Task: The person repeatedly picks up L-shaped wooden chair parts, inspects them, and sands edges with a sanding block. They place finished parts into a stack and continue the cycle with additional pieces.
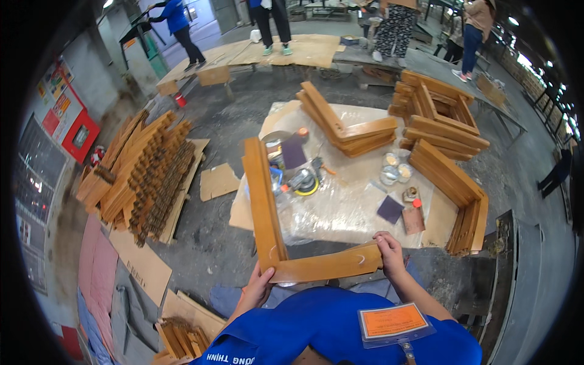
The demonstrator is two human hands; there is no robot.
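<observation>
Holds the wooden L [322, 266] at lower centre of the frame, with left hand [260, 283] clasped at its corner, right hand [392, 253] clasped on its right end; has a yellow-rimmed tool [304, 181] near centre.

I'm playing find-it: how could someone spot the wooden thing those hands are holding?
Find the plastic-covered work surface, then its edge nearest the blue shirt. There, see an L-shaped wooden piece. Unlike the stacked angled pieces, it has the left hand at its corner and the right hand at one end.
</observation>
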